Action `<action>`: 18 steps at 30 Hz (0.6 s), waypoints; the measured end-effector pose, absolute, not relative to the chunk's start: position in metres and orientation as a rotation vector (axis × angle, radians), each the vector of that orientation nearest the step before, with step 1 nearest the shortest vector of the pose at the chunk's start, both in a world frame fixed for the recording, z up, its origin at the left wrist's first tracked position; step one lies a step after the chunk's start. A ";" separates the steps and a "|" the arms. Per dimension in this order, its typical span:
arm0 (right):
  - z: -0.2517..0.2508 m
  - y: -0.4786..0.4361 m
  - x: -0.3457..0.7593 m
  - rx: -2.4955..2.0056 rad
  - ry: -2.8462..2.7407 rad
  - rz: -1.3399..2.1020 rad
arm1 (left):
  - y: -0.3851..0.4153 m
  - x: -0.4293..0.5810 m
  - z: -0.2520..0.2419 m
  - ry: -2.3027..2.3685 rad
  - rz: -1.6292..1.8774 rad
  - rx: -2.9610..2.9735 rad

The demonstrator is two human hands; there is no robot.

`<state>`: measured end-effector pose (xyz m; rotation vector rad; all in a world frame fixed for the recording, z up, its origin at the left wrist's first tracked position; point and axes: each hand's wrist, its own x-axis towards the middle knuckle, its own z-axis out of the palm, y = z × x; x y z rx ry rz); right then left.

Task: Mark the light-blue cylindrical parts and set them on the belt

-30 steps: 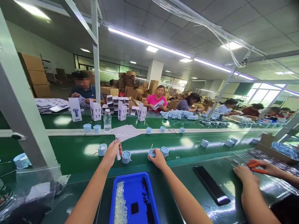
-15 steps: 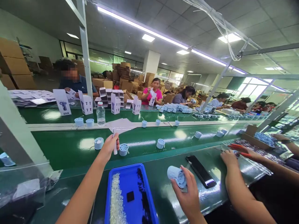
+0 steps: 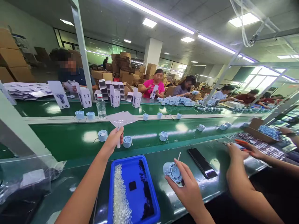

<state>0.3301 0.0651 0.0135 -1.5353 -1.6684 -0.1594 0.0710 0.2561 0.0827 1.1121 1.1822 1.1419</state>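
My left hand (image 3: 114,140) rests at the near edge of the green conveyor belt (image 3: 65,138), shut on a white plastic stick (image 3: 119,141). A pale blue round housing (image 3: 127,142) with a slotted end stands just right of that hand, and a similar housing (image 3: 102,135) stands further left. My right hand (image 3: 185,189) grips another pale blue housing (image 3: 172,172) above the bench, its slotted end facing the camera. A thin white pin (image 3: 178,156) sticks out from it. Part of the housing is hidden by my fingers.
A blue tray (image 3: 111,193) of white and dark granules lies between my arms. A black phone (image 3: 202,163) lies on the bench. A co-worker's hand (image 3: 237,153) works at the right, and a clear plastic bag (image 3: 25,183) lies at the left.
My right hand has lifted a housing off the belt to above the bench and turned it, showing a thin pin. My left hand with the stick has barely moved.
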 end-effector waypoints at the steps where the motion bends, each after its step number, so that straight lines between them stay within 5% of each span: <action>1: 0.025 0.064 0.325 -1.471 -1.681 -0.240 | 0.256 0.071 0.082 1.186 1.139 1.125; 18: 0.064 0.080 0.294 -1.157 -1.863 -0.472 | 0.287 0.022 0.050 1.601 0.964 1.485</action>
